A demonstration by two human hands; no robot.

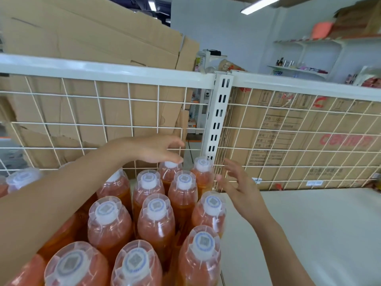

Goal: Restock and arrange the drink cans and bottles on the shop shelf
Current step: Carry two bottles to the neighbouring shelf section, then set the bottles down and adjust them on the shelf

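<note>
Several bottles of orange drink (pixel 156 221) with white caps stand in rows on the left part of the white shelf (pixel 309 234). My left hand (pixel 154 149) reaches over them, fingers loosely curved, fingertips just above the cap of a back-row bottle (pixel 170 168). My right hand (pixel 239 186) hovers with spread fingers just right of the back right bottle (pixel 203 172), holding nothing.
A white wire grid back panel (pixel 103 120) and a slotted white upright (pixel 218 118) close the shelf's rear. Cardboard boxes (pixel 288 137) stand behind the grid. Wall shelves (pixel 299 69) with small goods hang at the far right.
</note>
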